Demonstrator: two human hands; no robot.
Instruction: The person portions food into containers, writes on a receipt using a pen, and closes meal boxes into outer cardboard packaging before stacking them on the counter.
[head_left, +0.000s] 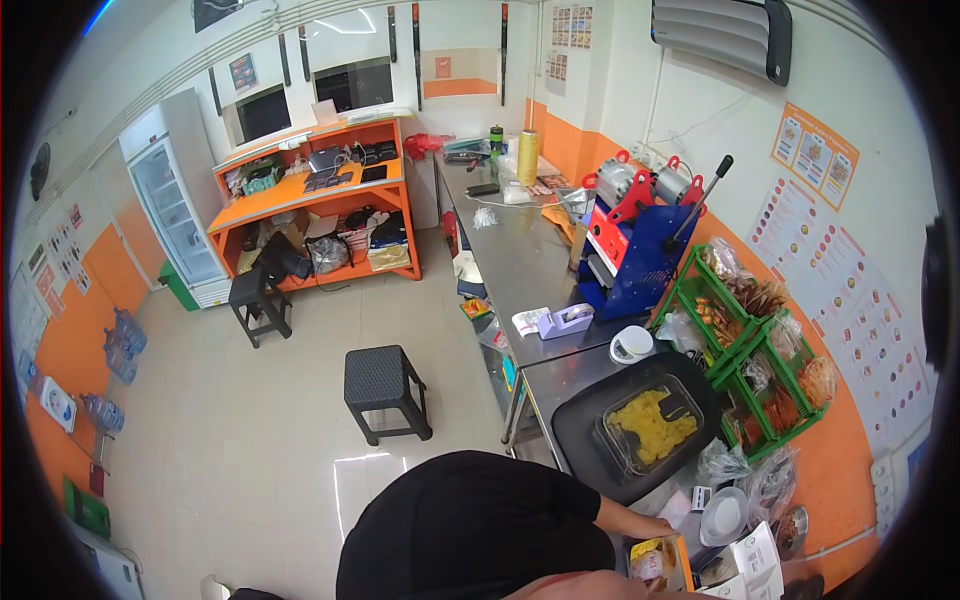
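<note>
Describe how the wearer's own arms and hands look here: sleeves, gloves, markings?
A plain black sleeve with no marking that shows ends above the bare forearm. The left hand seems ungloved, though it is small and partly cut off from view. The right hand cannot be made out.

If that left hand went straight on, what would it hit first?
At the edge of the orange box, the left hand would probably meet the round container first; depth is unclear.

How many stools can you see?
2: one stool out on the floor, and another beside the orange shelf unit. More could be hidden.
</note>
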